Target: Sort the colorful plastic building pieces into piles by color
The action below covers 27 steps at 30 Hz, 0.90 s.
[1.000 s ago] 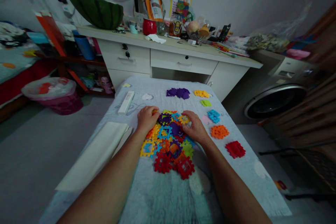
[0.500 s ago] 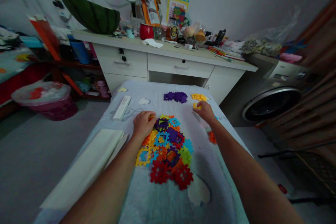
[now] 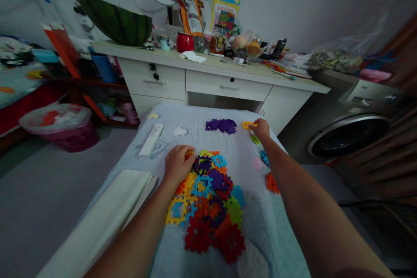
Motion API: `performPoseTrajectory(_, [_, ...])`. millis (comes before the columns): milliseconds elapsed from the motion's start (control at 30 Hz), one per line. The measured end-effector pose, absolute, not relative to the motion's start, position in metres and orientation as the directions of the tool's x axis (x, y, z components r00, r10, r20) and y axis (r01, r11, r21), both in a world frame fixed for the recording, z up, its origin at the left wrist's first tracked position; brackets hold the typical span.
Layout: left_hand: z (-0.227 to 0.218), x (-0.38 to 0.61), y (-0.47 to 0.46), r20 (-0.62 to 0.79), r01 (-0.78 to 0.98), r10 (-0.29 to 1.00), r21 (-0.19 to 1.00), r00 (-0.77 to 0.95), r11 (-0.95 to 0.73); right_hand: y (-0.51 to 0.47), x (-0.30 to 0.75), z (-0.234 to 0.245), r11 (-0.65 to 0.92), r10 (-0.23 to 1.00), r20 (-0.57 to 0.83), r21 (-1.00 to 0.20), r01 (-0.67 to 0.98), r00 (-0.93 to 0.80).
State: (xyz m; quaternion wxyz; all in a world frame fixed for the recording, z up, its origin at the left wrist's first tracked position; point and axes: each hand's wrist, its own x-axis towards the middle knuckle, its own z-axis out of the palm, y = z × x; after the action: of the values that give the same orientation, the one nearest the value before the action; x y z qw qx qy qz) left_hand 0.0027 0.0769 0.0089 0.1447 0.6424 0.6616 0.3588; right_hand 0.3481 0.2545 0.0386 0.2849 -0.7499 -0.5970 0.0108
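Note:
A heap of interlocking plastic puzzle tiles in many colours (image 3: 208, 200) lies on a table under a pale blue cloth (image 3: 195, 117). My left hand (image 3: 177, 166) rests curled on the heap's far left edge, fingers over an orange tile. My right hand (image 3: 260, 128) reaches to the far right corner and is closed on a yellow tile at the small yellow pile (image 3: 246, 125). A purple pile (image 3: 221, 125) lies beside it. Green (image 3: 255, 140), blue (image 3: 263, 157) and orange (image 3: 271, 182) piles run along the right edge, partly hidden by my forearm.
A white remote-like bar (image 3: 150, 140) and a folded white cloth (image 3: 107, 217) lie at the table's left. Behind stands a cluttered white desk (image 3: 208, 74) with a watermelon half (image 3: 117, 21). A washing machine (image 3: 352, 130) is at the right, a bin (image 3: 58, 126) at the left.
My right hand left the heap with a yellow tile and moved far right to the yellow pile. My left hand stayed on the heap. The view shifted a little.

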Motion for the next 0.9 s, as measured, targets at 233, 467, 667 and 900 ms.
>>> performPoseTrajectory(233, [0.009,0.002,0.077,0.265,0.735,0.956,0.672,-0.127,-0.089,0.263,0.353,0.031,-0.136,0.905,0.308,-0.447,0.884,0.295])
performPoseTrajectory(467, [0.009,0.002,0.077,0.268,0.73,0.954,0.678,-0.137,-0.086,0.255,0.356,0.039,-0.12,0.938,0.236,-0.47,0.875,0.255])
performPoseTrajectory(667, [0.011,0.003,0.076,0.261,0.736,0.956,0.672,-0.135,-0.08,0.219,0.322,0.058,0.057,0.931,0.32,-0.6,0.798,0.174])
performPoseTrajectory(900, [0.015,0.006,0.074,0.249,0.746,0.958,0.663,-0.143,-0.06,0.114,0.242,0.065,0.428,0.86,0.126,-0.706,0.565,-0.494])
